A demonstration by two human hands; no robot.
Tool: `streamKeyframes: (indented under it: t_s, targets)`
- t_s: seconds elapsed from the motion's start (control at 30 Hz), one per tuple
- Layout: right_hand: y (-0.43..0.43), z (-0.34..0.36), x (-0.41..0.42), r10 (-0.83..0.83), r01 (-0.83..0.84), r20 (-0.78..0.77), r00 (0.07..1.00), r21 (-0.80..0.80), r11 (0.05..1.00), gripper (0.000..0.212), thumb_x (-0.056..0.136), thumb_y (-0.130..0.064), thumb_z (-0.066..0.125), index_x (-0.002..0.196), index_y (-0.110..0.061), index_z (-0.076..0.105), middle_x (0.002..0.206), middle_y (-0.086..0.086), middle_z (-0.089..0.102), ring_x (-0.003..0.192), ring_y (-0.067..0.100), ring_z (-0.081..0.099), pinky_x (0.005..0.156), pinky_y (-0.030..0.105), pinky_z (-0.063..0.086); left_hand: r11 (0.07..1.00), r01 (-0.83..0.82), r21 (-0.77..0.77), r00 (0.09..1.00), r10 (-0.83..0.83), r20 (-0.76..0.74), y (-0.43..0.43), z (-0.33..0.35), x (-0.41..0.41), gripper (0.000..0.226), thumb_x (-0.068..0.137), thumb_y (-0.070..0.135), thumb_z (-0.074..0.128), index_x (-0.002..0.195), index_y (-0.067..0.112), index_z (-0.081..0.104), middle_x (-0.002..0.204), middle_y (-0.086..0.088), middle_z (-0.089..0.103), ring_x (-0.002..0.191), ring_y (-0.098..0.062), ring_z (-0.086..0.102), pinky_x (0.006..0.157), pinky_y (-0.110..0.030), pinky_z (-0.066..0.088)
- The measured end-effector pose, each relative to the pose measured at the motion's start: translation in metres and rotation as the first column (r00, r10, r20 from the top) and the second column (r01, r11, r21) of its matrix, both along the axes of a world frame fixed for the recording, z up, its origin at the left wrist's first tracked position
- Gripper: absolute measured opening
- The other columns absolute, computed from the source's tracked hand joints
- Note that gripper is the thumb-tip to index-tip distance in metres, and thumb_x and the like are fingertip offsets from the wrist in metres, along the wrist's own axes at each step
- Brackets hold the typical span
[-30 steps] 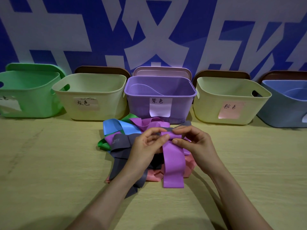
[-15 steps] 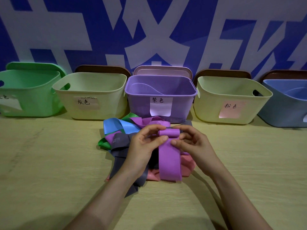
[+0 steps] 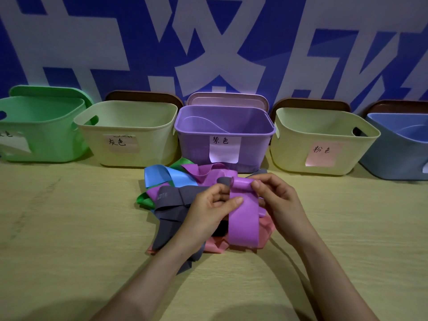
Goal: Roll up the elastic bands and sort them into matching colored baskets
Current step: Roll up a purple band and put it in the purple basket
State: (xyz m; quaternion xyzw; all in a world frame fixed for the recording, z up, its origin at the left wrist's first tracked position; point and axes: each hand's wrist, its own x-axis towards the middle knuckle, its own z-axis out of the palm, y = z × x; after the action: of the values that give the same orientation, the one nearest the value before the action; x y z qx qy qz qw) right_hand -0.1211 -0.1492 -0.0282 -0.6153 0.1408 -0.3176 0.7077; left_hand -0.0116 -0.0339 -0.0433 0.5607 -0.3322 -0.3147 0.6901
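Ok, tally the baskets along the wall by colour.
Green basket: 1
Cream baskets: 2
Purple basket: 1
Blue basket: 1
Total: 5

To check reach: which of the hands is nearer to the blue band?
Left. The left hand sits just right of the blue band; the right hand is farther right, past the purple band.

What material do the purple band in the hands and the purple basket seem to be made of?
Purple band: probably thin rubber or latex, smooth, matte; it curls softly and hangs limp. Purple basket: apparently moulded plastic, slight sheen; thin walls stand rigid with a rolled rim.
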Motion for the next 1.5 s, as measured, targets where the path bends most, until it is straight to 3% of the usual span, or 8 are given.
streamKeyframes:
  t_s: [0.13, 0.37, 0.67, 0.83, 0.93, 1.07, 1.37, 1.5]
  targets:
    - [0.001, 0.001, 0.0, -0.047, 0.048, 0.013, 0.999, -0.074, 0.996, 0.007, 0.081, -0.009, 0.063, 0.087, -0.01, 0.065, 0.069, -0.009, 0.067, 0.059, -0.002, 0.055, 0.055, 0.01, 0.043, 1.0, -0.002, 0.006, 1.0, 0.002, -0.015, 0.001, -0.001, 0.002, 0.022, 0.082, 0.005, 0.07, 0.102, -0.002, 0.063, 0.091, -0.012, 0.067, 0.085, -0.017, 0.063, 0.085, -0.037, 0.05]
    - [0.002, 0.0, -0.003, -0.023, 0.023, 0.001, 1.0, -0.183, 0.983, 0.025, 0.069, -0.01, 0.071, 0.093, -0.012, 0.066, 0.079, -0.005, 0.07, 0.074, 0.004, 0.061, 0.07, 0.016, 0.049, 1.0, -0.002, 0.011, 1.0, 0.002, -0.021, 0.002, 0.003, 0.003, 0.018, 0.082, -0.001, 0.067, 0.096, 0.011, 0.066, 0.078, 0.002, 0.07, 0.075, -0.008, 0.066, 0.067, -0.018, 0.052]
    - [0.001, 0.001, -0.003, -0.014, 0.011, -0.012, 1.0, -0.207, 0.978, 0.027, 0.072, 0.011, 0.069, 0.09, -0.009, 0.066, 0.082, -0.008, 0.07, 0.079, 0.003, 0.063, 0.072, 0.015, 0.049, 1.0, 0.02, -0.01, 0.998, -0.02, -0.058, 0.005, 0.007, 0.002, 0.019, 0.08, 0.003, 0.07, 0.096, 0.012, 0.066, 0.08, 0.003, 0.07, 0.08, -0.009, 0.066, 0.071, -0.019, 0.053]
    - [0.004, 0.002, -0.002, -0.009, -0.003, -0.057, 0.998, -0.206, 0.979, 0.032, 0.073, 0.003, 0.071, 0.101, -0.013, 0.065, 0.091, -0.004, 0.071, 0.084, 0.007, 0.064, 0.075, 0.018, 0.052, 1.0, -0.015, -0.019, 0.985, 0.012, -0.17, 0.003, 0.008, 0.0, 0.024, 0.068, 0.03, 0.07, 0.086, 0.014, 0.067, 0.079, -0.001, 0.071, 0.076, -0.014, 0.066, 0.075, -0.029, 0.054]
    - [0.006, 0.003, -0.001, 0.01, -0.028, -0.126, 0.992, -0.145, 0.989, 0.044, 0.071, -0.01, 0.073, 0.112, -0.016, 0.061, 0.08, 0.006, 0.065, 0.075, 0.009, 0.062, 0.068, 0.019, 0.052, 0.997, -0.05, -0.064, 0.982, 0.037, -0.186, 0.003, 0.007, 0.001, 0.023, 0.067, 0.027, 0.071, 0.086, 0.015, 0.067, 0.081, -0.002, 0.071, 0.076, -0.013, 0.066, 0.072, -0.026, 0.054]
    - [0.011, 0.003, -0.001, 0.083, -0.095, -0.161, 0.983, -0.069, 0.993, 0.037, 0.072, -0.011, 0.071, 0.108, -0.015, 0.062, 0.06, -0.001, 0.062, 0.062, 0.008, 0.06, 0.061, 0.018, 0.049, 0.993, -0.092, -0.079, 0.985, 0.079, -0.154, 0.002, 0.006, 0.003, 0.036, 0.065, 0.025, 0.074, 0.096, 0.009, 0.065, 0.092, -0.006, 0.068, 0.083, -0.014, 0.064, 0.08, -0.029, 0.052]
    - [0.014, 0.006, 0.0, 0.071, -0.078, -0.12, 0.99, -0.056, 0.995, 0.032, 0.072, -0.016, 0.069, 0.103, -0.014, 0.064, 0.066, 0.014, 0.057, 0.065, 0.015, 0.058, 0.061, 0.021, 0.051, 0.991, 0.047, -0.126, 0.967, -0.077, -0.241, 0.004, 0.009, 0.009, 0.041, 0.069, 0.01, 0.069, 0.11, 0.015, 0.068, 0.106, -0.006, 0.071, 0.098, -0.013, 0.064, 0.088, -0.025, 0.053]
    - [0.014, 0.007, 0.001, 0.025, -0.036, -0.141, 0.99, -0.08, 0.996, 0.025, 0.077, -0.026, 0.059, 0.096, -0.01, 0.064, 0.054, -0.006, 0.052, 0.051, 0.004, 0.046, 0.052, 0.015, 0.042, 0.986, 0.091, -0.14, 0.973, -0.118, -0.199, 0.006, 0.011, 0.01, 0.044, 0.072, 0.006, 0.068, 0.114, 0.017, 0.067, 0.109, -0.009, 0.07, 0.102, -0.015, 0.063, 0.09, -0.026, 0.052]
